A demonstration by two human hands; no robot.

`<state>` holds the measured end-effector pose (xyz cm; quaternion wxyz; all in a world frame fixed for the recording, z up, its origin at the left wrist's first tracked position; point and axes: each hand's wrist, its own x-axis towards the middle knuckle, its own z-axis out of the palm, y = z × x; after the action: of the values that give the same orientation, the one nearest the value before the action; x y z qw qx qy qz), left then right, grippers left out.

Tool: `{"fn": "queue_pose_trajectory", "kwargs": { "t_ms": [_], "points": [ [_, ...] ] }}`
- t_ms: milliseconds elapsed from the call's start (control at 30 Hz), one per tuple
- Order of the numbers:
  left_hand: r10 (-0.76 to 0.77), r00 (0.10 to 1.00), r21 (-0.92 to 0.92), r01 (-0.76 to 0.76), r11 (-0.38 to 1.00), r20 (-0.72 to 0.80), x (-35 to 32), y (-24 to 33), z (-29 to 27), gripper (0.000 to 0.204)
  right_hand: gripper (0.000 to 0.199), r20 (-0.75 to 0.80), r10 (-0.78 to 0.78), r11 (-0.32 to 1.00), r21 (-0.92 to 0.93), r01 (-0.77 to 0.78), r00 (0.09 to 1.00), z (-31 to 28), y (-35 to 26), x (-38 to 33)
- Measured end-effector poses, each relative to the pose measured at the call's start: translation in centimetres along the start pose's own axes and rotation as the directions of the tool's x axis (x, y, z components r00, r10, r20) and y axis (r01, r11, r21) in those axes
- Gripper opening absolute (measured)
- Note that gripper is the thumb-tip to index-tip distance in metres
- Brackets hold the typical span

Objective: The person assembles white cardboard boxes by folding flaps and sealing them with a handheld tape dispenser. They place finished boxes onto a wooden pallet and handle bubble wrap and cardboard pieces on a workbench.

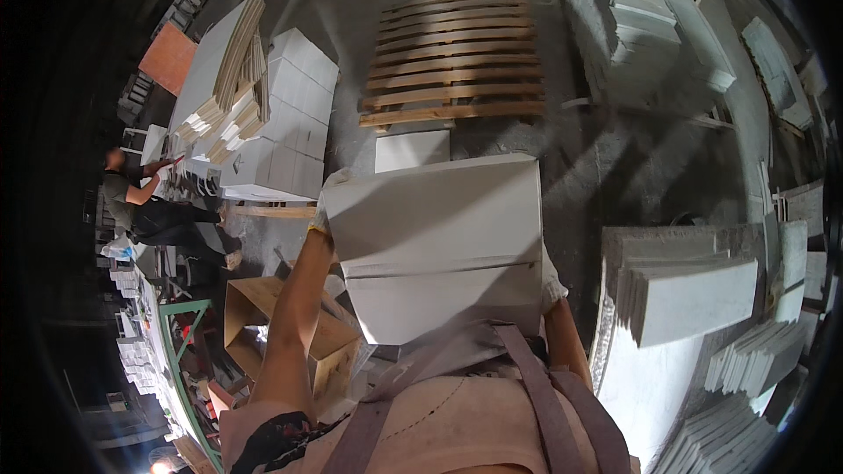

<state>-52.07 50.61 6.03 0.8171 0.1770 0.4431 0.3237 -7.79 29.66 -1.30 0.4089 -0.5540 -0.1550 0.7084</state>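
Note:
A large white cardboard box (439, 215) is held in front of my body, with a fold or seam running across its near part. My left hand (326, 197), in a pale work glove with a yellowish cuff, grips its far left corner. At the lower right side of the box, my right hand (552, 290) is also gloved and holds that edge. The undersides of the box and some of my fingers are hidden. Just beyond it, a smaller white surface like another box (411, 150) shows next to the pallet.
A slatted wooden pallet (452, 112) lies ahead. On the left stand stacked white boxes (294, 136), flattened cardboard sheets (219, 57) and a person (145, 211) working. An open brown carton (334, 342) sits by my left arm. Pale flat panels (698, 298) lean and lie at right.

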Motion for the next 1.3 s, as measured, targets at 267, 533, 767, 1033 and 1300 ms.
{"fn": "queue_pose_trajectory", "kwargs": {
  "t_ms": [267,533,767,1033,1300],
  "points": [
    [0.057,0.997,-0.037,-0.059,0.998,-0.061,10.4,13.7,2.7,0.044,0.067,-0.043,0.044,0.998,-0.038,-0.045,0.998,5.9,-8.7,9.5],
    [0.126,0.99,0.193,-0.112,0.975,-0.059,19.4,22.8,5.8,0.03,0.068,-0.081,0.023,0.999,-0.039,-0.026,0.996,8.3,-17.8,17.8],
    [0.043,0.967,-0.035,-0.036,0.999,0.25,28.2,31.4,7.7,0.056,0.068,-0.036,-0.115,0.993,0.005,0.115,0.993,9.0,-27.9,26.8],
    [0.181,0.983,0.014,-0.181,0.983,0.032,33.3,39.1,13.1,0.055,0.068,0.167,-0.281,0.959,0.005,0.285,0.945,6.2,-43.3,38.1],
    [0.304,0.943,-0.009,-0.306,0.952,0.138,37.1,44.9,23.7,0.046,0.064,0.263,-0.048,0.993,0.118,0.017,0.964,5.6,-50.8,48.2]
  ]
}}
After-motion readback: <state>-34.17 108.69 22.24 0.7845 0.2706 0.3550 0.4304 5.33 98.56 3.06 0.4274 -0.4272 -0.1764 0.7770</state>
